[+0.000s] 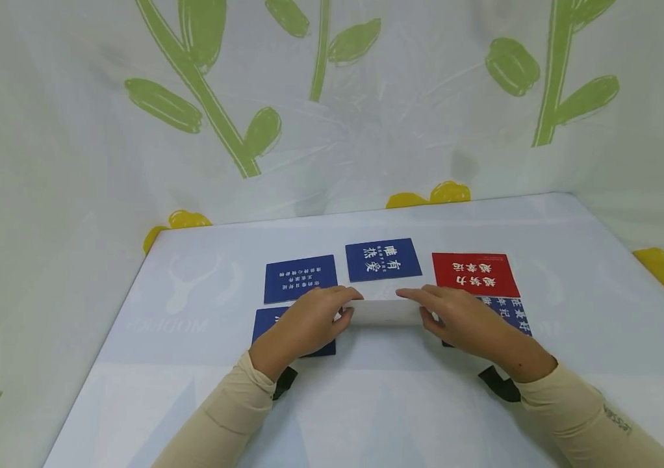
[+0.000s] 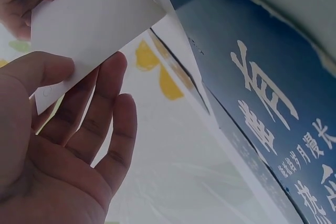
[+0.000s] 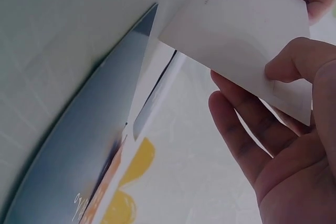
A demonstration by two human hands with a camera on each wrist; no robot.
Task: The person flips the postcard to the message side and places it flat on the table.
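A card (image 1: 383, 313) with its plain white side towards me is held up off the table between both hands. My left hand (image 1: 312, 317) pinches its left end, thumb on the white face and fingers behind. At the other end my right hand (image 1: 468, 320) grips it the same way. The left wrist view shows the white face of the card (image 2: 92, 24) with faint small print; a small printed mark shows on the card (image 3: 247, 24) in the right wrist view. A blue card (image 1: 293, 325) lies partly hidden by the left hand, another blue card (image 1: 510, 315) by the right.
Behind the hands, a blue card (image 1: 301, 278), another blue card (image 1: 383, 259) and a red card (image 1: 475, 274) lie on the white table (image 1: 390, 409), all with white lettering. A pale curtain (image 1: 367, 156) with green leaves and yellow flowers hangs around the table's far side.
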